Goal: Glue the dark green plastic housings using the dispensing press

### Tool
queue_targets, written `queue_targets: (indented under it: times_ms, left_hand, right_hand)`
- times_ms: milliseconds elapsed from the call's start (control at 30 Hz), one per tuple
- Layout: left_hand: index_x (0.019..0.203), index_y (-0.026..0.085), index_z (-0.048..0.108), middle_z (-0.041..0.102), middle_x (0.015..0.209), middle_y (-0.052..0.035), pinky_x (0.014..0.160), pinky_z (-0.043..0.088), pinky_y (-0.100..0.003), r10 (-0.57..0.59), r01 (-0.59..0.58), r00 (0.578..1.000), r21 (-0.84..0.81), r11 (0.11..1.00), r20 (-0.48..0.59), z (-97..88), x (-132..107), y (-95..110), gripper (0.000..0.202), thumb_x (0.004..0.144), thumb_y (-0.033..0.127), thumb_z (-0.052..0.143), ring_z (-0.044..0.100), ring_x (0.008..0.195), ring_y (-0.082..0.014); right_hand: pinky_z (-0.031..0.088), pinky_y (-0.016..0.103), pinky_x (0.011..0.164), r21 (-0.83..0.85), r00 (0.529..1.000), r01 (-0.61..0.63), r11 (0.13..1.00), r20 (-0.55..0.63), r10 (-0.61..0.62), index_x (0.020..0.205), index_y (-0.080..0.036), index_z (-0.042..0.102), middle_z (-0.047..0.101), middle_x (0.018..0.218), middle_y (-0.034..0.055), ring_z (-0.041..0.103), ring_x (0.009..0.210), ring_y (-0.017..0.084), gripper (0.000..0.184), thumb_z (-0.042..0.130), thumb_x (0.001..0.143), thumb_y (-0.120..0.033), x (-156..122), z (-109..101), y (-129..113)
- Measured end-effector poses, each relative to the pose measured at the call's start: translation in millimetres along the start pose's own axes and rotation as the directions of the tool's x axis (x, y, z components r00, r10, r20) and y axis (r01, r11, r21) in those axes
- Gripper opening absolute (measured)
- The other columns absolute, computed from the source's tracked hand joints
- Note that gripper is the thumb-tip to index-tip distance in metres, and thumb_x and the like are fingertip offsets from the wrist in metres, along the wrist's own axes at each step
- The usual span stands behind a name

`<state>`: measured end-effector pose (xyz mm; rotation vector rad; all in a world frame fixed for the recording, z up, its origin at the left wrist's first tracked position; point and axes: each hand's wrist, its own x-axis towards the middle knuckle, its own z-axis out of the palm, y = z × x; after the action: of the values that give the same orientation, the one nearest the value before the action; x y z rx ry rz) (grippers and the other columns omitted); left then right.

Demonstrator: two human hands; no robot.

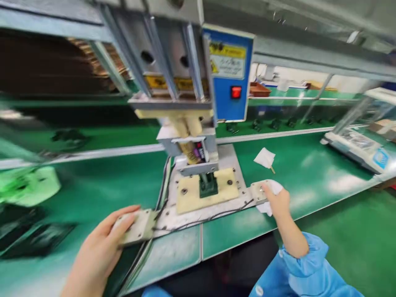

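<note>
My left hand (102,243) is wrapped round a pale switch box (137,227) at the left front corner of a press (198,169). At the right corner, my right hand (278,202) grips a matching switch box (259,192), its thumb on the top. White cloth or paper (265,208) shows under and behind that hand. Between the hands, a dark green part (208,185) sits on a cream fixture block (181,198), beneath the press head. Whether the head touches the part, I cannot tell.
A blue control box (230,107) with a red switch is beside the press. A white swab-like piece (265,157) lies right, near a scale (359,148). Black parts (34,235) and a light green bag (31,185) lie left. Cables (139,264) run off the front edge.
</note>
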<state>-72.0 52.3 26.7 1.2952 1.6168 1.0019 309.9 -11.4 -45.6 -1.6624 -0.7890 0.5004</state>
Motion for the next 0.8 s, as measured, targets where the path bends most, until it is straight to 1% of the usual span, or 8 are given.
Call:
queue_targets:
  times_ms: [67, 133, 200, 300, 467, 667, 767, 800]
  left_hand:
    - [0.092, 0.023, 0.069, 0.071, 0.078, 0.0056, 0.062, 0.047, -0.021, -0.148, 0.151, 0.988, -0.191, 0.970, 0.030, -2.1, -1.4, -8.8, 0.039, 0.070, 0.052, 0.083, 0.060, 0.071, -0.0148]
    - [0.093, 0.020, 0.069, 0.070, 0.078, 0.0055, 0.064, 0.045, -0.019, -0.159, 0.165, 0.986, -0.304, 0.938, 0.047, 0.2, -0.8, -12.3, 0.033, 0.071, 0.039, 0.085, 0.057, 0.071, -0.0127]
    - [0.094, 0.020, 0.068, 0.069, 0.079, 0.0056, 0.065, 0.044, -0.018, -0.169, 0.168, 0.985, -0.341, 0.925, 0.028, 4.0, 0.2, -14.9, 0.029, 0.073, 0.033, 0.083, 0.056, 0.071, -0.0115]
    - [0.098, 0.020, 0.067, 0.069, 0.082, 0.0044, 0.067, 0.045, -0.019, -0.193, 0.177, 0.981, -0.361, 0.916, -0.009, 8.0, 0.1, -19.7, 0.029, 0.074, 0.030, 0.081, 0.057, 0.073, -0.0116]
    - [0.098, 0.018, 0.067, 0.070, 0.084, 0.0011, 0.067, 0.047, -0.022, -0.178, 0.151, 0.983, -0.376, 0.914, -0.039, 9.7, -3.1, -21.3, 0.034, 0.071, 0.030, 0.082, 0.060, 0.073, -0.0138]
    - [0.099, 0.020, 0.068, 0.071, 0.091, 0.0005, 0.065, 0.048, -0.020, -0.221, 0.190, 0.974, -0.351, 0.917, -0.051, 8.6, -3.1, -16.6, 0.039, 0.067, 0.036, 0.085, 0.061, 0.074, -0.0132]
    - [0.098, 0.020, 0.068, 0.071, 0.093, -0.0006, 0.064, 0.048, -0.021, -0.221, 0.192, 0.974, -0.324, 0.926, -0.053, 7.8, -0.1, -22.9, 0.038, 0.068, 0.038, 0.082, 0.061, 0.074, -0.0135]
    - [0.098, 0.020, 0.067, 0.071, 0.094, -0.0013, 0.065, 0.049, -0.022, -0.196, 0.164, 0.977, -0.286, 0.944, -0.087, 7.6, 0.5, -26.2, 0.036, 0.069, 0.037, 0.080, 0.061, 0.075, -0.0141]
  right_hand:
    - [0.056, 0.038, 0.078, -0.013, 1.000, -0.029, 1.000, -0.007, 0.029, 0.091, -0.014, 0.077, 0.076, 0.088, 0.0112, 0.072, 0.085, 0.029, 0.052, 0.073, 0.068, -0.060, -0.5, -3.5, 0.8]
    - [0.056, 0.039, 0.076, -0.036, 0.998, -0.048, 0.998, -0.036, 0.047, 0.093, -0.012, 0.077, 0.076, 0.087, 0.0122, 0.072, 0.084, 0.030, 0.054, 0.075, 0.067, -0.059, -1.2, -6.7, 1.7]
    - [0.057, 0.039, 0.076, -0.061, 0.997, -0.048, 0.997, -0.063, 0.044, 0.094, -0.010, 0.076, 0.075, 0.088, 0.0127, 0.072, 0.085, 0.030, 0.055, 0.075, 0.069, -0.059, -1.8, -8.9, 2.1]
    - [0.057, 0.038, 0.078, -0.103, 0.995, -0.014, 0.995, -0.103, 0.003, 0.092, -0.010, 0.077, 0.075, 0.089, 0.0121, 0.071, 0.086, 0.029, 0.050, 0.075, 0.071, -0.055, -2.7, -10.1, 1.1]
    - [0.057, 0.036, 0.068, -0.144, 0.980, -0.013, 0.989, -0.200, -0.016, 0.088, -0.011, 0.077, 0.075, 0.084, 0.0104, 0.071, 0.080, 0.029, 0.045, 0.080, 0.068, -0.051, -4.7, -10.6, -2.2]
    - [0.056, 0.039, 0.074, -0.174, 0.980, -0.044, 0.984, -0.197, 0.009, 0.088, -0.014, 0.078, 0.075, 0.085, 0.0089, 0.071, 0.085, 0.031, 0.046, 0.080, 0.069, -0.055, -7.8, -12.1, -2.6]
    - [0.055, 0.040, 0.074, -0.145, 0.980, -0.065, 0.987, -0.194, 0.036, 0.090, -0.014, 0.077, 0.075, 0.087, 0.0093, 0.071, 0.088, 0.032, 0.049, 0.080, 0.068, -0.057, -8.7, -11.9, -1.7]
    - [0.055, 0.040, 0.075, -0.141, 0.980, -0.072, 0.987, -0.195, 0.044, 0.091, -0.014, 0.077, 0.075, 0.087, 0.0093, 0.071, 0.088, 0.032, 0.050, 0.080, 0.068, -0.057, -8.8, -11.8, -1.3]
